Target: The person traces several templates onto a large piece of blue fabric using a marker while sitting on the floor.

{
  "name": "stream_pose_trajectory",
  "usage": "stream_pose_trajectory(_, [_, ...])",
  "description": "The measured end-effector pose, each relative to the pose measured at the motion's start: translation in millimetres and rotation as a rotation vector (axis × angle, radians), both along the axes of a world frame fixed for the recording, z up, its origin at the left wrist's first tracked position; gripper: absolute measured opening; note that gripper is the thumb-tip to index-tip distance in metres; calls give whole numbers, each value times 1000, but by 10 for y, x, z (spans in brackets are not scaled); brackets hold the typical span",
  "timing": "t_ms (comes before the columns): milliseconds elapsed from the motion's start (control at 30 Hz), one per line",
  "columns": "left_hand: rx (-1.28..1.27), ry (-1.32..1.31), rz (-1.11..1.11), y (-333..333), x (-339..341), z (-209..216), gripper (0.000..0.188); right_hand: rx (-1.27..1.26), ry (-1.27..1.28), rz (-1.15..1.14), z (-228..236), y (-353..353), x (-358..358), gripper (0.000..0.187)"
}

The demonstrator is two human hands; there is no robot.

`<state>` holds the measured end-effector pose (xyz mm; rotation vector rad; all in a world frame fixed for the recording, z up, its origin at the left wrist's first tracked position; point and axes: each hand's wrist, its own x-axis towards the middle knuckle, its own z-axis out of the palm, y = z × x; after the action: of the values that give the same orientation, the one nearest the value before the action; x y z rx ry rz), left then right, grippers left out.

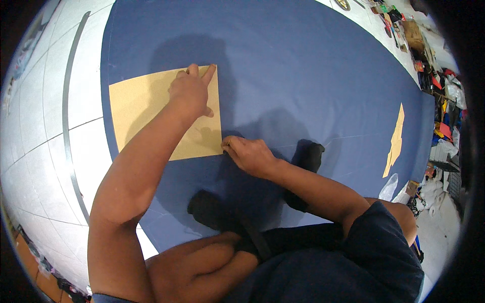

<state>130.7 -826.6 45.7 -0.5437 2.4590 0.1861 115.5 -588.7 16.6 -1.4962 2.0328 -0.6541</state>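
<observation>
A tan, roughly square sheet of card or stiff paper (146, 111) lies flat on a large dark blue cloth (303, 65). My left hand (189, 96) presses on its right part with fingers spread, the fingertips close to the far right corner. At the sheet's near right corner, my right hand (250, 155) is closed in a pinch against the cloth. Whatever sits between those fingertips is too small and hidden to name. Faint pale lines run across the cloth to the right of my right hand.
Narrow tan pieces (395, 141) and a clear plastic bag (388, 187) lie toward the right. A long metal strip (66, 111) rests on the white tiles (43, 126) at left. Mixed clutter (444, 116) lines the far right edge. My feet, darkly covered, stand on the cloth.
</observation>
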Motion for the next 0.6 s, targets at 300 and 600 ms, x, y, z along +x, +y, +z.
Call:
stream_pose_trajectory(300, [33,56,6,-13,39,-15,123,-21,182,-192,-133,-1002,-786,20])
stream_pose_trajectory(600, [44,146,9,-39,206,-19,118,-362,-48,-526,-32,-1077,-902,27])
